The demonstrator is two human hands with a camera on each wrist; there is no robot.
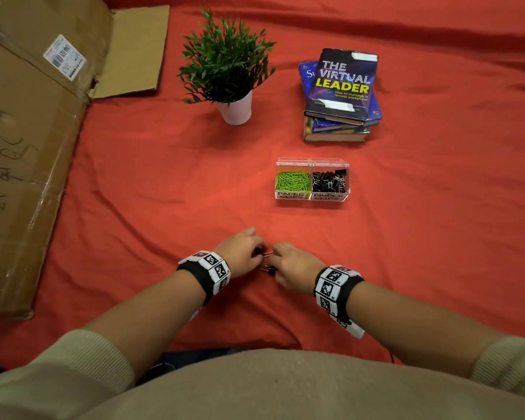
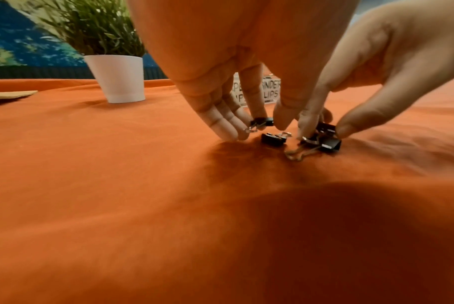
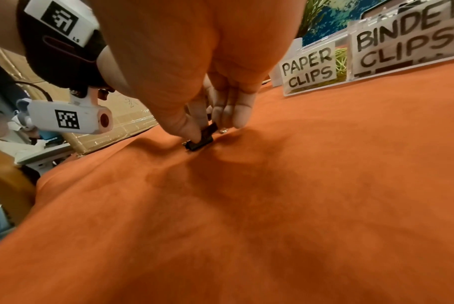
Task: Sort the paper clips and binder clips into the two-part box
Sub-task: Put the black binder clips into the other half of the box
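The clear two-part box (image 1: 343, 197) stands ahead of my hands, with green paper clips (image 1: 293, 180) in its left part and black binder clips (image 1: 328, 180) in its right. Both hands meet low over the red cloth around a few loose binder clips. My left hand (image 2: 266, 121) pinches one small black binder clip (image 2: 262, 121) between thumb and index finger. Another clip (image 2: 272, 140) lies free on the cloth just below it. My right hand (image 3: 201, 131) pinches a black binder clip (image 3: 202, 138) that touches the cloth; in the left wrist view more clips (image 2: 329, 144) cluster under its fingers.
A potted plant in a white pot (image 1: 235, 109) stands far left of the box. A stack of books (image 1: 340, 95) lies behind the box. A large cardboard box (image 1: 28, 140) fills the left side. The red cloth (image 1: 164, 192) is rumpled.
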